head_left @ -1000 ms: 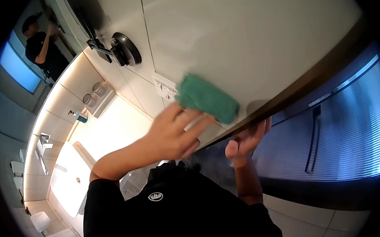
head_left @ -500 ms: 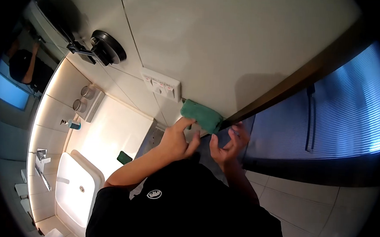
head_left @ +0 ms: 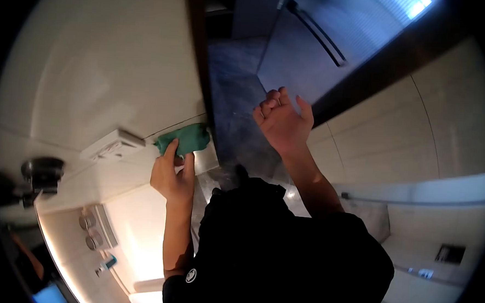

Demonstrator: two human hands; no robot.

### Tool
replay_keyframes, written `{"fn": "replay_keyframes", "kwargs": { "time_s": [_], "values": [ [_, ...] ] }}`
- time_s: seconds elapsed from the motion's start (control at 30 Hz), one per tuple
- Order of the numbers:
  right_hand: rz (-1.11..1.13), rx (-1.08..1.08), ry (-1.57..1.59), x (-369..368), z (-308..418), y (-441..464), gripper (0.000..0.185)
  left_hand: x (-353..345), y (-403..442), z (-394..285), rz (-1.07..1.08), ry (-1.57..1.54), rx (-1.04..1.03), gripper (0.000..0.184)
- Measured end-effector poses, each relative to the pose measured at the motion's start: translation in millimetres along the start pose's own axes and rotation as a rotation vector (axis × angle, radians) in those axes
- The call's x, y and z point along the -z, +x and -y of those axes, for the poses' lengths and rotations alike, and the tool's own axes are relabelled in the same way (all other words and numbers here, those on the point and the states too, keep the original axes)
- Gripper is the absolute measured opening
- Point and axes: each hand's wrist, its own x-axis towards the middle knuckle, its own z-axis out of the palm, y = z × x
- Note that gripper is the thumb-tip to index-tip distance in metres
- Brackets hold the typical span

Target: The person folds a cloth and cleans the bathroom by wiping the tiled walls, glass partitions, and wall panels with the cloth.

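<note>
Faced the pale wall beyond the left hand; had the door past the right hand; held that right hand raised, loosely curled and holding nothing, perhaps for balance; held the green cloth with the left hand against the wall, likely to prevent slipping; had the switch plate to that hand's left, uncovered.

Desk: pale top, brightly lit, two edges meeting the walls. Back corner: tray, its long side along the back edge. Two jars on the tray's wall side; in it or just beside it, cannot tell. Soap bottle next along the back edge. Sink farther along, partly in view. Floor: grey, mottled, beyond the front edge.
</note>
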Motion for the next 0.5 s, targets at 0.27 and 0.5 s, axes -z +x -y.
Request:
{"fn": "replay_keyframes", "kwargs": {
  "time_s": [0.27,0.5],
  "values": [
    [-0.017,0.132,-0.032,-5.1,12.0,-46.5,0.019,-2.5,-37.4,8.8,0.088,-0.051,-0.092,0.043],
    [-0.148,0.327,-0.175,-14.3,29.8,-91.3,0.018,-14.4,-85.5,5.2,0.343,-0.247,-0.166,0.034]
  ]
}}
